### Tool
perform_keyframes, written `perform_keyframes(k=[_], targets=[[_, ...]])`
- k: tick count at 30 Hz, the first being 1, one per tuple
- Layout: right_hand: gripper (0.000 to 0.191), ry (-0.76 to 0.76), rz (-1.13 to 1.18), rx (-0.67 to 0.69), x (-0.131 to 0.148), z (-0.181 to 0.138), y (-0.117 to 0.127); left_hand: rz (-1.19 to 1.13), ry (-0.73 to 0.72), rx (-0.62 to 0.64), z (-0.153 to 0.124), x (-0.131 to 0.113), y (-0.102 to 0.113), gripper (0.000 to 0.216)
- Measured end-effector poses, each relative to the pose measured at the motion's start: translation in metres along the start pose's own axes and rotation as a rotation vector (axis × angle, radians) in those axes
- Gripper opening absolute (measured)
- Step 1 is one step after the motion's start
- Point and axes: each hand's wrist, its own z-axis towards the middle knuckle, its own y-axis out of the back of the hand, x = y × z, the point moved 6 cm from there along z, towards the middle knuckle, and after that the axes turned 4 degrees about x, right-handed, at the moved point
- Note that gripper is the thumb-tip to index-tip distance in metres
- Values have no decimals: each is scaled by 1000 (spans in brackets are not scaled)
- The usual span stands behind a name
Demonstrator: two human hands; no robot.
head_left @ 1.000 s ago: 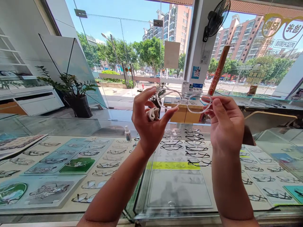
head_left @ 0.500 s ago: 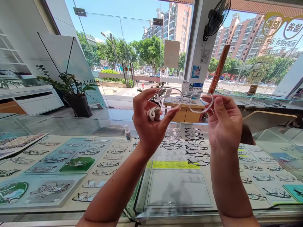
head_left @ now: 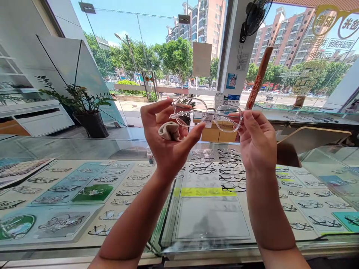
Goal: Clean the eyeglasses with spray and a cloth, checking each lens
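A pair of clear-framed eyeglasses [head_left: 211,111] is held up in front of me at about chest height, temples showing through the lenses. Thumb and fingers of my right hand [head_left: 258,144] pinch its right end near the hinge. My left hand [head_left: 172,147] is curled around a crumpled pale cleaning cloth [head_left: 169,131] in its palm. Its index fingertip meets the frame's upper left corner, and the thumb lies by the left lens's lower rim; how firmly these grip the frame I cannot tell. A small pale tag [head_left: 207,121] shows below the bridge.
Below my hands is a glass display counter [head_left: 171,239] with rows of eyeglasses [head_left: 231,175]. A small white bottle [head_left: 150,156] stands behind my left forearm. A brown-edged panel [head_left: 311,144] leans at right. Farther back are a potted plant [head_left: 91,121] and a wall fan [head_left: 255,20].
Both hands have shifted left with the eyeglasses. The frame has turned slightly, so its temples and the tag show more. More of the cloth is visible in my left palm.
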Motion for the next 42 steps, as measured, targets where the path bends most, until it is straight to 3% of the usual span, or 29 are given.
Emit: perform_keyframes(k=[5, 8, 12, 15, 24, 28, 30, 33, 37, 42], targets=[[27, 0, 28, 43, -5, 0, -7, -92, 136, 11, 1, 18, 0, 71], [23, 39, -14, 115, -6, 0, -16, -247, 347, 34, -1, 31, -4, 68], [21, 138, -73, 163, 0, -3, -26, -579, 769, 221, -10, 42, -26, 53], [12, 232, -113, 162, 7, -6, -28, -786, 996, 353, -20, 40, -42, 45], [19, 356, -90, 250, 23, -13, -29, -1029, 1305, 602, -42, 27, -61, 53], [13, 325, -157, 222, 31, -16, -26, -857, 1257, 614, -53, 37, -57, 62], [9, 318, -213, 208, 36, -17, -23, -605, 1111, 528, -59, 55, -44, 64], [6, 313, -296, 264, 32, -26, -22, -102, 903, 351, -73, 89, -6, 60], [10, 258, -404, 479, -14, -60, -25, 425, 833, 275, -99, 136, 39, 47], [11, 72, -532, 700, -92, -110, -25, 567, 785, 380, -118, 174, 48, 44]])
